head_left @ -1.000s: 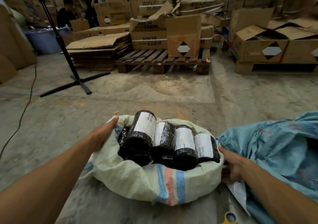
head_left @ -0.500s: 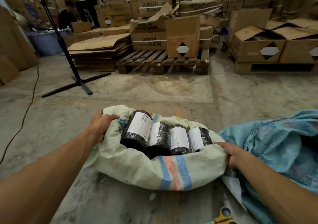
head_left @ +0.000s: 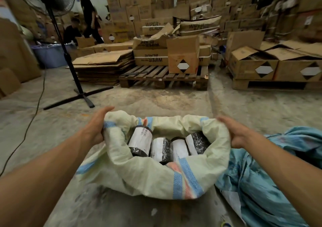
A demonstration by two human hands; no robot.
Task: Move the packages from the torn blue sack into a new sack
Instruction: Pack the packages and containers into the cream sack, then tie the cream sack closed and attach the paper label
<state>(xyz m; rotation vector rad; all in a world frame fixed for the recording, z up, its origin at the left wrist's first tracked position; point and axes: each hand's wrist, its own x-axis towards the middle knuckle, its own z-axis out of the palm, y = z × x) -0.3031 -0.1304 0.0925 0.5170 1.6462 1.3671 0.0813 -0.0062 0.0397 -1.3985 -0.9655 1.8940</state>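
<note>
Head view: your left hand (head_left: 96, 127) has its fingers curled over the left rim of the new sack (head_left: 153, 176), thumb inside, gripping the woven cloth. Keep that grip high on the rim, so the folded-down collar comes up evenly and not on one side only. In the middle, four black-wrapped packages (head_left: 167, 144) with white labels stand upright and close together inside the sack, which sits on the concrete floor (head_left: 156, 103). Lift straight up and gently, since a jerk would likely tip them against each other. On the right, your right hand (head_left: 234, 132) is likewise clenched on the right rim; match its height to the left one and keep the mouth wide. Further right, the torn blue sack (head_left: 271, 183) lies crumpled just beside the new one; whether packages remain in it cannot be told from here, so check before you close up
</note>
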